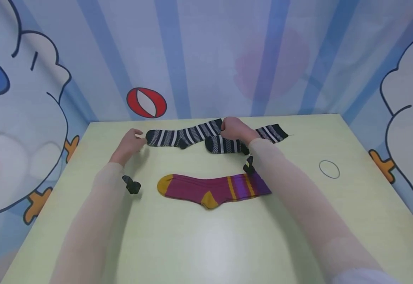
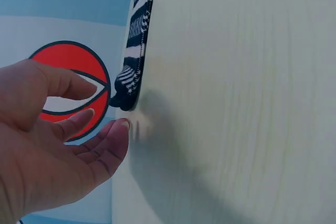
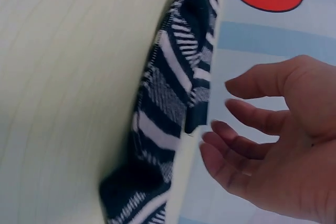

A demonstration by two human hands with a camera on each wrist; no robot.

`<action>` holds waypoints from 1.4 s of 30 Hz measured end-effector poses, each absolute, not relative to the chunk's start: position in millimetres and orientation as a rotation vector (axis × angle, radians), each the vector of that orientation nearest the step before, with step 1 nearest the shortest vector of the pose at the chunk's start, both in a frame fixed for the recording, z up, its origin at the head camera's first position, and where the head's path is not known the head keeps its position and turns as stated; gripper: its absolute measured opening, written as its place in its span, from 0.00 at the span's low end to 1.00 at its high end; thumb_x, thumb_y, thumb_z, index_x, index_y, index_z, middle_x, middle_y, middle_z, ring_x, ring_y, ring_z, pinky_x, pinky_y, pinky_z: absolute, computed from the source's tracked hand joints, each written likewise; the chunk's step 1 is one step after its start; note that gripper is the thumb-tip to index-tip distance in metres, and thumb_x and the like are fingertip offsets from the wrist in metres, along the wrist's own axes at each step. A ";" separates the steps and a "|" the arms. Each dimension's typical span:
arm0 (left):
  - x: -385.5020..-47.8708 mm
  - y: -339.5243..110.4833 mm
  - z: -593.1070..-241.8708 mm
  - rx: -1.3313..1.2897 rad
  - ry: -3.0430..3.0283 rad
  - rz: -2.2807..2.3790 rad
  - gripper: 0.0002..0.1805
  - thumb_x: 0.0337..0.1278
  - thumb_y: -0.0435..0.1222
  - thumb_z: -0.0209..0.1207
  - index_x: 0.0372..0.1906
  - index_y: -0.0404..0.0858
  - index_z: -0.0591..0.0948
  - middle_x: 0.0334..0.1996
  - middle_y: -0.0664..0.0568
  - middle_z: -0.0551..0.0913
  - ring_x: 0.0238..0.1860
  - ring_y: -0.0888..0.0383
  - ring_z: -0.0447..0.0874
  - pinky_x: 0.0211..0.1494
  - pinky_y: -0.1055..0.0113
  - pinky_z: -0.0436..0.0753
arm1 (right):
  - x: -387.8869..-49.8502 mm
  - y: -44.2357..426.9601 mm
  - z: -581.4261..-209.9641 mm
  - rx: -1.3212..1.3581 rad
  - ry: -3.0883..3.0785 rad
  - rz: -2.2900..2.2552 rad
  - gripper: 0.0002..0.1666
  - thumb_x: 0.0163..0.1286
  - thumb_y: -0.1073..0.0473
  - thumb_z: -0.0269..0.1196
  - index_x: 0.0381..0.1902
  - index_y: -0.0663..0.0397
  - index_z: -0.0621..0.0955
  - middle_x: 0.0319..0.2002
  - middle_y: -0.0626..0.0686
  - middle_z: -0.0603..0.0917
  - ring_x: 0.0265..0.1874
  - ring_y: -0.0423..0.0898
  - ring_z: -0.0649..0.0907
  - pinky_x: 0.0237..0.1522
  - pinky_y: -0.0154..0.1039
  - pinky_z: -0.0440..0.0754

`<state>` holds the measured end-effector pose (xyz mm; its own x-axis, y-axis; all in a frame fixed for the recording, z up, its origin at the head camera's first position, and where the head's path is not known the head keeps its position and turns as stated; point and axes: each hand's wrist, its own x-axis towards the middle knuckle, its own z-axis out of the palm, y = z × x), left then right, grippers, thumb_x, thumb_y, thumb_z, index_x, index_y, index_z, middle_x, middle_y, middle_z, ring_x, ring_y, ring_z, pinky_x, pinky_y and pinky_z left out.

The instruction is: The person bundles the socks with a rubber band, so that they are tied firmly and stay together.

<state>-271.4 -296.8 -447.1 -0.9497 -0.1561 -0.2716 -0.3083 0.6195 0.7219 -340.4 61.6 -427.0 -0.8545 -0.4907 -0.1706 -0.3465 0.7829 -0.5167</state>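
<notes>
Two black-and-white striped socks lie along the table's back edge. The left striped sock (image 1: 167, 138) reaches from beside my left hand (image 1: 131, 142) to my right hand (image 1: 235, 128). The other striped sock (image 1: 224, 145) lies partly under my right forearm, its toe near the first one's cuff. In the left wrist view, my left hand (image 2: 63, 145) has relaxed, parted fingers just off the sock's toe (image 2: 127, 90). The right wrist view shows my right hand (image 3: 278, 135) with loosely bent fingers beside the sock cuff (image 3: 198, 108), holding nothing.
A magenta sock (image 1: 192, 188) with yellow heel and toe and a purple striped cuff lies nearer the front, its cuff end by my right forearm. A thin ring outline (image 1: 329, 169) shows at the right of the table. Behind the table hangs a printed blue curtain (image 1: 213, 59).
</notes>
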 end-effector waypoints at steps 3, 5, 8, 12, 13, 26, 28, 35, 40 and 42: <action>-280.8 -297.2 -449.2 -0.460 2.634 1.314 0.29 0.75 0.38 0.41 0.74 0.29 0.56 0.62 0.34 0.68 0.56 0.44 0.72 0.63 0.51 0.73 | -349.0 53.0 -429.6 -0.602 2.710 -0.714 0.24 0.68 0.67 0.51 0.14 0.48 0.57 0.14 0.44 0.51 0.17 0.42 0.51 0.27 0.40 0.57; -286.6 -297.7 -451.3 -0.509 2.613 1.361 0.27 0.78 0.39 0.36 0.73 0.28 0.56 0.60 0.36 0.70 0.53 0.48 0.73 0.61 0.55 0.75 | -351.9 47.3 -430.8 -0.559 2.747 -0.701 0.23 0.70 0.65 0.51 0.15 0.50 0.59 0.17 0.47 0.53 0.21 0.45 0.56 0.30 0.41 0.59; -293.6 -297.4 -452.9 -0.575 2.583 1.420 0.27 0.79 0.39 0.31 0.73 0.28 0.58 0.57 0.37 0.72 0.47 0.53 0.75 0.55 0.60 0.76 | -353.4 40.5 -432.5 -0.463 2.802 -0.672 0.15 0.73 0.62 0.51 0.23 0.57 0.68 0.28 0.55 0.68 0.35 0.51 0.66 0.38 0.46 0.65; -300.9 -296.7 -452.9 -0.605 2.570 1.429 0.28 0.80 0.42 0.34 0.72 0.27 0.61 0.56 0.37 0.74 0.41 0.56 0.77 0.50 0.64 0.78 | -356.9 34.5 -437.6 -0.330 2.776 -0.701 0.21 0.74 0.58 0.52 0.57 0.68 0.70 0.64 0.68 0.64 0.61 0.62 0.67 0.56 0.54 0.69; -302.0 -295.9 -453.4 -0.608 2.571 1.420 0.29 0.80 0.43 0.36 0.72 0.27 0.61 0.56 0.36 0.75 0.40 0.56 0.77 0.49 0.64 0.78 | -357.1 34.3 -440.2 -0.301 2.765 -0.707 0.26 0.74 0.58 0.52 0.64 0.68 0.66 0.67 0.69 0.60 0.63 0.64 0.65 0.58 0.55 0.69; -313.7 -289.3 -456.3 -0.631 2.559 1.480 0.20 0.74 0.33 0.48 0.64 0.27 0.73 0.56 0.38 0.76 0.45 0.53 0.77 0.52 0.61 0.79 | -366.7 39.9 -454.7 -0.228 2.770 -0.810 0.37 0.77 0.57 0.49 0.75 0.71 0.53 0.72 0.73 0.54 0.67 0.66 0.65 0.62 0.56 0.69; -314.6 -289.2 -456.6 -0.645 2.561 1.500 0.19 0.73 0.31 0.49 0.64 0.28 0.74 0.57 0.38 0.75 0.45 0.52 0.76 0.52 0.61 0.78 | -367.1 40.2 -455.2 -0.228 2.767 -0.860 0.35 0.76 0.59 0.50 0.73 0.72 0.55 0.68 0.72 0.60 0.58 0.62 0.72 0.55 0.52 0.73; -314.0 -289.3 -457.3 -0.620 2.538 1.625 0.20 0.70 0.28 0.50 0.64 0.30 0.74 0.62 0.38 0.72 0.47 0.53 0.73 0.53 0.61 0.77 | -369.6 41.1 -457.8 -0.237 2.719 -1.132 0.24 0.67 0.71 0.53 0.61 0.69 0.72 0.53 0.62 0.77 0.20 0.42 0.61 0.34 0.42 0.67; -312.7 -289.4 -457.9 -0.573 2.548 1.619 0.21 0.67 0.24 0.47 0.62 0.31 0.77 0.65 0.38 0.70 0.50 0.51 0.72 0.45 0.64 0.77 | -371.3 40.9 -458.4 -0.225 2.705 -1.199 0.28 0.67 0.73 0.49 0.65 0.62 0.76 0.68 0.61 0.72 0.15 0.40 0.57 0.26 0.39 0.64; -311.6 -290.0 -457.9 -0.562 2.541 1.619 0.23 0.65 0.23 0.45 0.62 0.31 0.77 0.67 0.38 0.69 0.53 0.50 0.71 0.44 0.65 0.77 | -371.8 40.0 -459.3 -0.220 2.697 -1.224 0.29 0.66 0.75 0.48 0.63 0.60 0.78 0.69 0.60 0.72 0.13 0.40 0.54 0.21 0.38 0.61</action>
<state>-311.6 -290.0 -457.9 -0.9298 -0.2632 -0.2574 -0.3445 0.3754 0.8605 -371.8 40.0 -459.3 -0.9744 -0.2040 -0.0943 -0.0634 0.6518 -0.7557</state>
